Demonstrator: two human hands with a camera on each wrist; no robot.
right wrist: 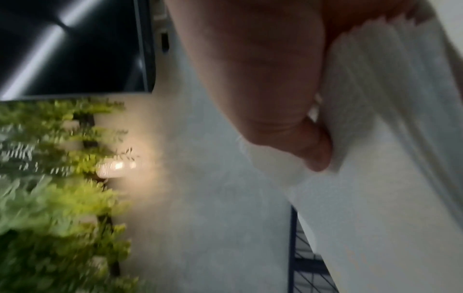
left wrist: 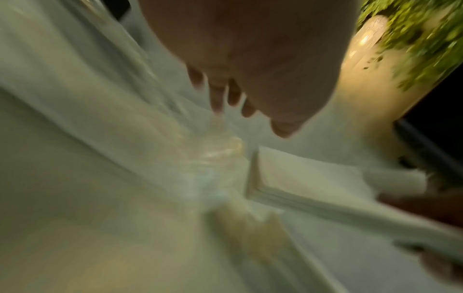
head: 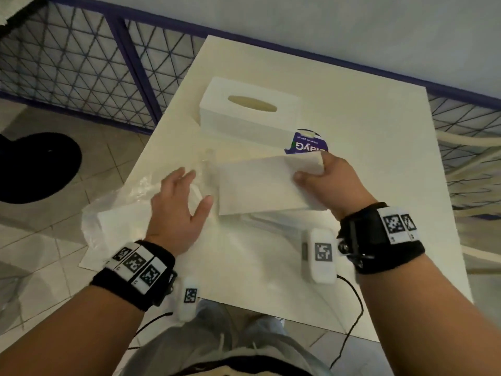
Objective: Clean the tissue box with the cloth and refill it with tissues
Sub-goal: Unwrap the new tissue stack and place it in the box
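A white tissue box (head: 249, 112) with an oval slot in its top stands on the white table (head: 366, 137), toward the far side. My right hand (head: 328, 180) grips the right end of a white stack of tissues (head: 260, 185), thumb on top, holding it tilted above the table; the stack's edge (right wrist: 371, 99) fills the right wrist view. My left hand (head: 179, 202) hovers with fingers spread just left of the stack, over a clear plastic wrapper (head: 130, 196). In the left wrist view the fingers (left wrist: 220, 95) hang above the crumpled wrapper (left wrist: 215, 150).
A round purple-labelled pack (head: 306, 143) lies behind the stack, beside the box. A flat white sheet (head: 108, 240) lies under the wrapper at the table's left edge. A dark mesh fence (head: 81, 63) runs behind the table; a black round base (head: 35, 166) sits on the floor left.
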